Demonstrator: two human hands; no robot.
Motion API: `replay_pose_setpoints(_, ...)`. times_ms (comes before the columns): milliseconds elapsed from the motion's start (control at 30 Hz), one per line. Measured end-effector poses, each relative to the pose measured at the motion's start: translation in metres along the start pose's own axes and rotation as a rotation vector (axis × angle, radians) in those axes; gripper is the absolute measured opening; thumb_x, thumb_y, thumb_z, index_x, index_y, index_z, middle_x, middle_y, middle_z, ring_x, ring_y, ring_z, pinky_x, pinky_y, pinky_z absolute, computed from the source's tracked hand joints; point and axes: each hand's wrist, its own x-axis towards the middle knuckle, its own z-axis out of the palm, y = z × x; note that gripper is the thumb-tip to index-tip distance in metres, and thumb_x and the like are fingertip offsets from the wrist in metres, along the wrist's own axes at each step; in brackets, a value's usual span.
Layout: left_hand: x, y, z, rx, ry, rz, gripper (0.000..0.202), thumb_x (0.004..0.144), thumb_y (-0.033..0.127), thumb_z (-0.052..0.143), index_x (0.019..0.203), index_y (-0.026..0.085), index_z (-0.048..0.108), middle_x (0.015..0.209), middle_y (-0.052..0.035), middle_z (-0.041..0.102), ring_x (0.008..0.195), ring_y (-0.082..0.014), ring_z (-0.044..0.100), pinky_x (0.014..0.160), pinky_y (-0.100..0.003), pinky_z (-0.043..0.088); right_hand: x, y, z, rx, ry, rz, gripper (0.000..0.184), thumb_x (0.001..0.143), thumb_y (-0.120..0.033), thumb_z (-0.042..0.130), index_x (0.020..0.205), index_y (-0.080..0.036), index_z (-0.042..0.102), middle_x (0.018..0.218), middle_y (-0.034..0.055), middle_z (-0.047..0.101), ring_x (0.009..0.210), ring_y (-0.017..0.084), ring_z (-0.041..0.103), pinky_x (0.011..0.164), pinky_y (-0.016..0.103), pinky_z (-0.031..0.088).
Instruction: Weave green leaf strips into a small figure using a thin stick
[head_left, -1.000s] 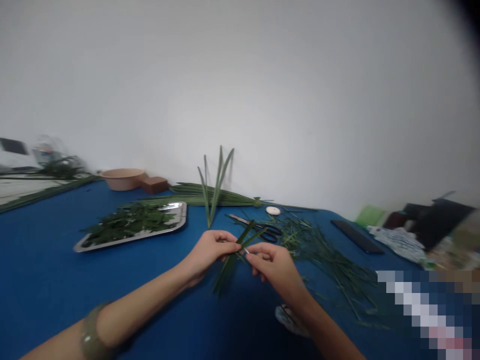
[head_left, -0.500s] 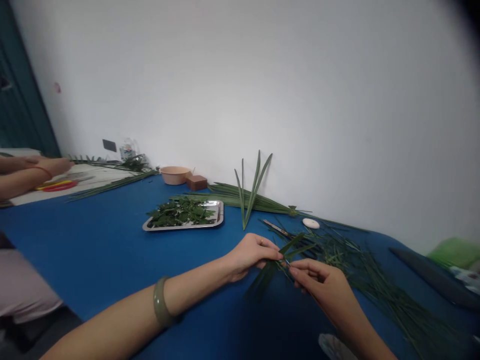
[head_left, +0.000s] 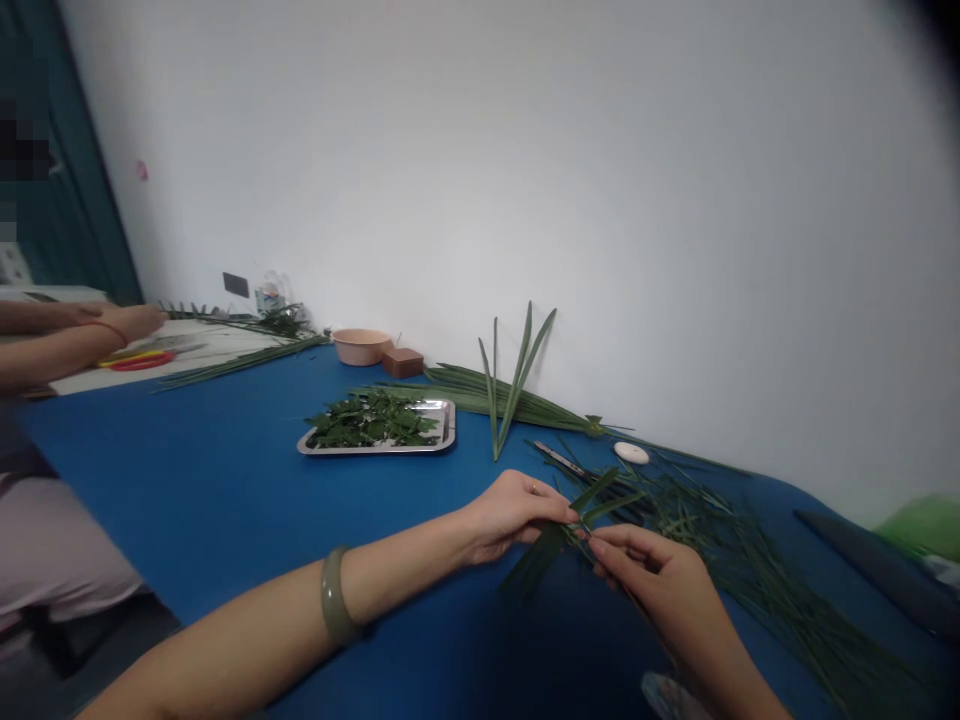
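Note:
Several flat green leaf strips (head_left: 534, 562) are pinched between the thumb and fingers of my left hand (head_left: 517, 515). They fan out on both sides of the fingertips, just above the blue table (head_left: 247, 500). My right hand (head_left: 652, 570) is closed close by, its thumb and forefinger pinching a thin, slender thing that meets the strips. A faint glint shows at its tip, but its kind is not clear. Beyond my hands lie dark-handled scissors (head_left: 562, 460), partly covered by leaves, and a white oval piece (head_left: 631, 453).
A metal tray (head_left: 448, 425) holds cut leaves. Behind it stand a peach-coloured bowl (head_left: 361, 346), a brown block (head_left: 403, 362) and long leaves (head_left: 540, 408) along the wall. Loose strips (head_left: 780, 590) cover the right side. At far left, another person's hands (head_left: 112, 330) are near red-and-yellow-handled scissors (head_left: 142, 361).
The view has shifted slightly, so most things sit a little farther right. Both hands keep their pinch at the same leaf strips, with hardly any movement between them.

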Motion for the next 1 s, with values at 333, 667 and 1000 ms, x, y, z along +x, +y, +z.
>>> replay_pose_setpoints(333, 0.0004, -0.0032, -0.0009, -0.04, -0.05, 0.002, 0.011, 0.058, 0.019, 0.062, 0.055, 0.011, 0.056, 0.048, 0.002, 0.054, 0.042, -0.0063, 0.049, 0.042, -0.016, 0.038, 0.0026, 0.0029, -0.0028, 0.024, -0.058, 0.009, 0.019, 0.06, -0.034, 0.062, 0.069, -0.018, 0.065, 0.055, -0.0001, 0.061, 0.05, 0.011, 0.052, 0.046, 0.02, 0.039)
replay_pose_setpoints(667, 0.0009, -0.0041, -0.0031, -0.043, -0.082, -0.034, 0.01, 0.06, 0.019, 0.062, 0.059, 0.01, 0.058, 0.055, 0.0004, 0.058, 0.046, -0.0066, 0.052, 0.047, -0.016, 0.043, 0.0014, 0.0062, -0.0023, 0.013, -0.007, -0.026, 0.02, 0.058, -0.035, 0.062, 0.068, -0.018, 0.064, 0.055, 0.0008, 0.06, 0.05, 0.013, 0.052, 0.045, 0.022, 0.04)
replay_pose_setpoints(1000, 0.0012, -0.0045, -0.004, -0.025, -0.077, -0.067, 0.017, 0.057, 0.022, 0.065, 0.068, 0.01, 0.061, 0.064, -0.0028, 0.062, 0.049, -0.0071, 0.054, 0.049, -0.017, 0.043, 0.0014, 0.0065, -0.0019, 0.013, 0.01, -0.057, 0.018, 0.058, -0.034, 0.062, 0.066, -0.018, 0.065, 0.055, 0.001, 0.061, 0.052, 0.014, 0.054, 0.049, 0.023, 0.042)
